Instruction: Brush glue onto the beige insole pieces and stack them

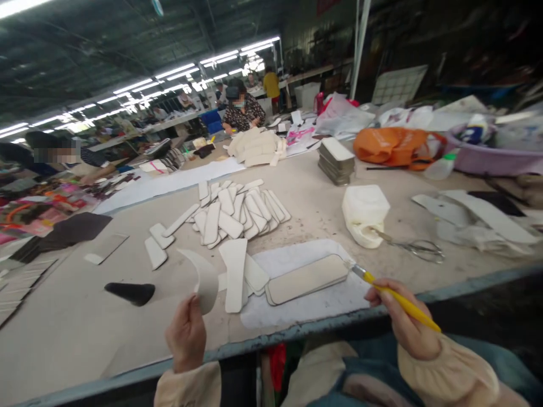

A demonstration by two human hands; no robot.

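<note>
PASSAGE: bare tabletop (311, 209) between white-piece pile (212, 223) and white jug (366, 203) | OBSTACLES: black tapered object (130, 293) left, scissors (401, 243) right

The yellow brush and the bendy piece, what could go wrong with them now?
The tip of the yellow brush is right at the end of the stacked pale strips, so a hard nudge might shift them on the white sheet. The bendy piece curves up from the left hand, so it could crease if squeezed harder. The scissors lie beyond the right hand, which might bump them if it reached that way.
</note>
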